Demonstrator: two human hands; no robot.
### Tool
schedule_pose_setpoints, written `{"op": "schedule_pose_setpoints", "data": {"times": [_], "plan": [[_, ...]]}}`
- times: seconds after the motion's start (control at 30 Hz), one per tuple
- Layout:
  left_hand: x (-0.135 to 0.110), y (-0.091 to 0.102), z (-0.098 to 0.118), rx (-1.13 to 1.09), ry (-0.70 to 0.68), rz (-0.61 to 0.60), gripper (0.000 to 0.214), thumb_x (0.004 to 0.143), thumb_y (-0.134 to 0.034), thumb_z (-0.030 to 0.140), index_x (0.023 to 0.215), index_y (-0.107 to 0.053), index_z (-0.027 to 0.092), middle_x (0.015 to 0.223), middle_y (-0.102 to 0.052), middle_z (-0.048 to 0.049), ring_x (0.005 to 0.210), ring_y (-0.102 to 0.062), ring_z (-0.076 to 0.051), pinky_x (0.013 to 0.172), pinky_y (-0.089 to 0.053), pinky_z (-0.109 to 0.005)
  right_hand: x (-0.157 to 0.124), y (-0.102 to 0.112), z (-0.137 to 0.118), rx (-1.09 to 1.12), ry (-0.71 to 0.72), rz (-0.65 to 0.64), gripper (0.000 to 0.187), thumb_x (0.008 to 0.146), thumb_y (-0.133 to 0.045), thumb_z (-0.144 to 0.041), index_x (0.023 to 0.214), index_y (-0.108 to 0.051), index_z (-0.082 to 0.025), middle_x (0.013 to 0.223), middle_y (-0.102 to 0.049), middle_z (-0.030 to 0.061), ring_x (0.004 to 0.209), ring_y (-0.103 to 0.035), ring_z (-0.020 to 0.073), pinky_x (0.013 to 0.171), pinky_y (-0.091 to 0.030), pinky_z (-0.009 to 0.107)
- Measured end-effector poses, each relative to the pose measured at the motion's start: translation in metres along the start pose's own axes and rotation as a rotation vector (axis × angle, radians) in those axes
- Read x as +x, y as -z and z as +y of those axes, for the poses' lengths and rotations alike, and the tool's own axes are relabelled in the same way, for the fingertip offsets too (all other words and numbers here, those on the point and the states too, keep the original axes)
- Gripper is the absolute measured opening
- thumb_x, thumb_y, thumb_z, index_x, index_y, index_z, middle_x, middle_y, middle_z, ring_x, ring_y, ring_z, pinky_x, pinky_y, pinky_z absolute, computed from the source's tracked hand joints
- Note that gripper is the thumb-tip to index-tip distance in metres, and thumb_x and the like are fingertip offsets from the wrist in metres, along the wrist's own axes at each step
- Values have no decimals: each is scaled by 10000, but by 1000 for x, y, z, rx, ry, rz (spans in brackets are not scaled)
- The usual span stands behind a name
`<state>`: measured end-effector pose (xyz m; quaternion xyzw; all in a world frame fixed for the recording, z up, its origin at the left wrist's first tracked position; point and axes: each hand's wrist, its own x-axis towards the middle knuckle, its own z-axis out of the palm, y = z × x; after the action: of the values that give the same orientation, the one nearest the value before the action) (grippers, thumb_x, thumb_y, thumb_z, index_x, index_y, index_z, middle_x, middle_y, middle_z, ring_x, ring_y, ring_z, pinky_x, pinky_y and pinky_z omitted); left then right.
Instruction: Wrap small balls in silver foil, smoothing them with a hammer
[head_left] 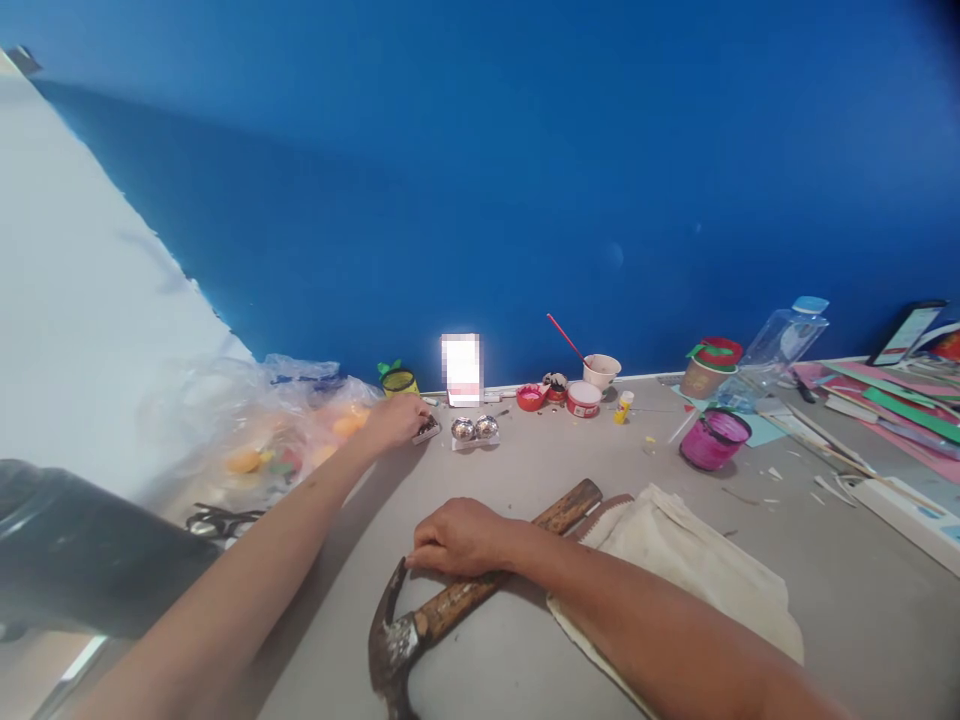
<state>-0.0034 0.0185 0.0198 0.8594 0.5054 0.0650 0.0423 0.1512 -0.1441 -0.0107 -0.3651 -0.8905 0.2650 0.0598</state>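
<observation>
My left hand (395, 420) reaches to the far side of the table, its fingers curled down at a small shallow box (427, 432) with dark bits in it. What the fingertips pinch is hidden. Nearer to me, my right hand (459, 537) is closed above a claw hammer (461, 605), its fingertips close to the tip of one claw. Whatever it may hold does not show, and I cannot tell whether it touches the claw. The hammer lies aslant, with a worn wooden handle. Two shiny silver balls (475, 429) sit on a small white holder right of the box.
A cream cloth (690, 570) and a saw blade (607, 512) lie beside the hammer. Plastic bags (262, 430) spread at left. Along the blue wall stand paint pots (583, 398), a paper cup (602, 372), a pink jar (714, 440) and a clear bottle (784, 345).
</observation>
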Motion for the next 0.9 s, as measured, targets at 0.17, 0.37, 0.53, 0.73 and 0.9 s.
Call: {"op": "schedule_pose_setpoints", "data": {"times": [0.17, 0.37, 0.53, 0.73, 0.9], "plan": [[-12, 15, 9, -105, 25, 80, 223, 786, -518, 278, 643, -673, 207, 796, -731, -77, 747, -624, -216, 634, -393, -278, -1, 1, -1, 7, -7, 10, 310, 986, -604, -419, 822, -737, -191, 846, -742, 18, 773, -592, 149, 596, -280, 255], [-83, 26, 30, -456, 103, 134, 238, 789, -562, 378, 739, -714, 203, 702, -714, -24, 673, -628, -193, 661, -451, -277, 1, -6, 11, 617, -91, 33, 298, 969, -612, -354, 755, -661, -153, 671, -647, -18, 575, -569, 91, 565, -396, 207], [-141, 7, 45, -688, 263, 119, 231, 777, -604, 398, 735, -728, 208, 575, -644, 13, 577, -575, -174, 586, -435, -274, 7, -9, 25, 1048, -115, 162, 453, 931, -615, -587, 862, -645, -141, 664, -647, -12, 477, -563, 75, 470, -441, 189], [-153, -13, 62, -817, 241, 97, 199, 792, -565, 321, 712, -717, 220, 688, -719, 4, 678, -634, -188, 644, -478, -272, 6, -13, 29, 1039, -98, 205, 642, 846, -575, -775, 809, -630, -136, 644, -638, 3, 471, -568, 78, 419, -406, 173], [-159, -18, 68, -807, 247, 156, 211, 821, -572, 363, 701, -661, 215, 664, -684, 4, 645, -593, -180, 588, -447, -266, 6, -14, 27, 995, -154, 196, 508, 911, -604, -637, 792, -624, -143, 627, -640, -7, 458, -562, 78, 427, -412, 183]]}}
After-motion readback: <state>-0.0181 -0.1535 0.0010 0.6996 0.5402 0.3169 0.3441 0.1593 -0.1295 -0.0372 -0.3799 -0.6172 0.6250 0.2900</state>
